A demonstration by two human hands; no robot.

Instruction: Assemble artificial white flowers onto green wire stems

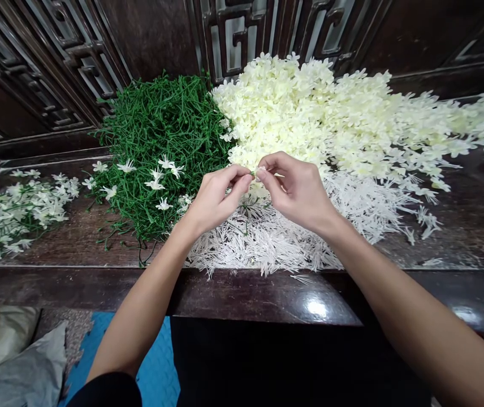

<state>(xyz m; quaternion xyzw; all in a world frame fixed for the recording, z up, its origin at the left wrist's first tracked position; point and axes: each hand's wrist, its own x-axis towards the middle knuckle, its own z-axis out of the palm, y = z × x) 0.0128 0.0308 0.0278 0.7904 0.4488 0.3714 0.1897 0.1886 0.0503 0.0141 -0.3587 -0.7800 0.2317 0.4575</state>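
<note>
My left hand (216, 195) and my right hand (297, 189) meet above the table's middle, fingertips pinched together on a small artificial flower piece (255, 172) with a bit of green stem. Both hands are closed in a pinch around it. Below them lies a pile of thin white stamen pieces (267, 237). Behind my left hand sits a heap of green plastic stems (161, 130). A big mound of cream-white fabric petals (331, 118) spreads behind my right hand.
Assembled white flowers on green stems (13, 209) lie at the table's left end. The dark wooden table (76, 237) has a glossy front edge. A carved dark wooden panel (233, 34) stands behind. A blue mat (157, 367) and grey bags (8, 362) lie on the floor.
</note>
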